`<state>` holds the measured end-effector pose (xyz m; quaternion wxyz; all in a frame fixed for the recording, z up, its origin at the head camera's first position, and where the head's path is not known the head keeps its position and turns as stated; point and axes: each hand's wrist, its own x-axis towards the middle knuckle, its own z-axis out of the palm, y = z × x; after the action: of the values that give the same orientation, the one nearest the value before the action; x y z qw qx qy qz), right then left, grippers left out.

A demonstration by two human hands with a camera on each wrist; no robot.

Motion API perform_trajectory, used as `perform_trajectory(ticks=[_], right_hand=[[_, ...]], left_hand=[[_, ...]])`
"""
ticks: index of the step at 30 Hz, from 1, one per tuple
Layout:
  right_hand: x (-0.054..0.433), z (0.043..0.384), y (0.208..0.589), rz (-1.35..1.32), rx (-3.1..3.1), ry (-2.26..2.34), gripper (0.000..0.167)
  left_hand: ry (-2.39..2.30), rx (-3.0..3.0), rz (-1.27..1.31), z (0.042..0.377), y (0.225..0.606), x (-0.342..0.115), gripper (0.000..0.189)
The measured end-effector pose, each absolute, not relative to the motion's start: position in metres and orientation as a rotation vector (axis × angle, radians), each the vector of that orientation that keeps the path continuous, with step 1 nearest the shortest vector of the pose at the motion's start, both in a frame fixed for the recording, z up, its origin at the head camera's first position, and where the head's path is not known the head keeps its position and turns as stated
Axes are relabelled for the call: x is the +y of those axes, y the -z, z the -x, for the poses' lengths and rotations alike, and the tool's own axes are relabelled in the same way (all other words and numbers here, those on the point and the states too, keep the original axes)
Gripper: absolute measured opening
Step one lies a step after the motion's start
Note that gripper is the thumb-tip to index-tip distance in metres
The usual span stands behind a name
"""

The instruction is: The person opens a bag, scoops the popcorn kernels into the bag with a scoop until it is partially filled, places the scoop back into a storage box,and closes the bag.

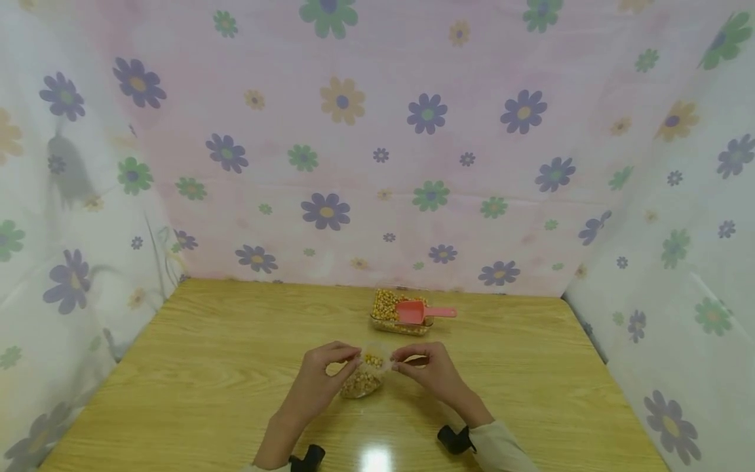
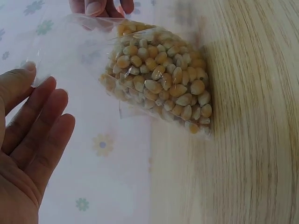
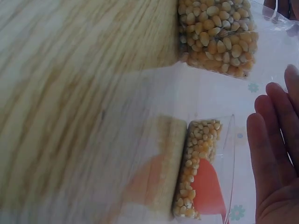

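A clear plastic bag [image 2: 159,79] partly filled with corn kernels stands on the table, its bottom resting on the wood. My left hand [image 1: 316,380] pinches the bag's upper edge between thumb and forefinger, the other fingers spread out below in the left wrist view. On the opposite side of the mouth, my right hand [image 1: 433,375] pinches the rim with thumb and fingertips. Between the hands the bag's mouth is spread, and kernels show inside it. In the right wrist view the right hand's [image 3: 275,154] pinch lies mostly beyond the frame's edge.
Behind the bag stands a clear rectangular container [image 1: 401,328] of corn kernels. A pink scoop [image 1: 413,313] lies in it, its handle jutting over the right rim. Flowered cloth [image 1: 377,164] hangs round the wooden table [image 1: 206,373] at the back and both sides.
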<state>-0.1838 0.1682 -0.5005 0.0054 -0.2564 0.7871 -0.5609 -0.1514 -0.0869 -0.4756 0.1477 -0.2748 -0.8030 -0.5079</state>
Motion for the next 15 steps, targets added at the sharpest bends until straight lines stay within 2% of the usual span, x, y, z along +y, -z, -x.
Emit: perform_trajectory(ticks=[10, 15], right_hand=[[0.168, 0.177, 0.476, 0.745, 2.675, 1.671, 0.009], [0.174, 0.186, 0.48, 0.792, 2.737, 1.649, 0.009]], left_hand=[[1.405, -2.292, 0.822, 0.157, 0.472, -0.087, 0.013], [1.329, -2.28, 0.839, 0.165, 0.468, -0.087, 0.012]])
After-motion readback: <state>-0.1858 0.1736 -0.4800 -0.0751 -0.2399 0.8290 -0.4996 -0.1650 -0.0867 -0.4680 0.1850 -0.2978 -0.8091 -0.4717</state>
